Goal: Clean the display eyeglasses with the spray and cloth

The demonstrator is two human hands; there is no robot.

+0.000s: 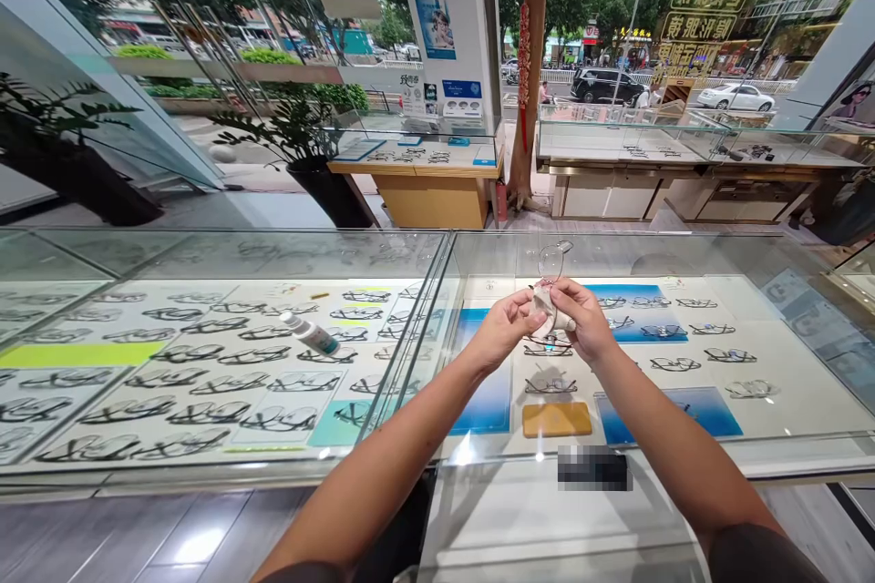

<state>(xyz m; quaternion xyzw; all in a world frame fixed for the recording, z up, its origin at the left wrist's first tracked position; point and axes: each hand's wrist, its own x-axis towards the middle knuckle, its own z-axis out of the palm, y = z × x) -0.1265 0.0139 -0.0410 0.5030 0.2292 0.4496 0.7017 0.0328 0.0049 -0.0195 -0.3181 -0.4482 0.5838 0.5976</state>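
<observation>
In the middle of the head view, thin-rimmed eyeglasses (550, 262) are held upright above the counter, one round lens sticking up past my fingers. A pale wiping cloth (545, 302) is bunched about their lower part. My left hand (514, 324) closes on the glasses from the left, its thumb pressed against the cloth. From the right, my right hand (582, 317) pinches the cloth near the middle of the frame. Fingers and cloth hide the lower lens. On the glass top to the left is a white spray bottle (311, 333) with a teal label.
Below my hands is a glass display counter (793, 355) with rows of eyeglasses inside. A tan rectangular case (556, 420) and a blurred dark object (593, 468) are near its front edge. Farther off are a potted plant (321, 164), a wooden post (526, 64) and other display cases (437, 171).
</observation>
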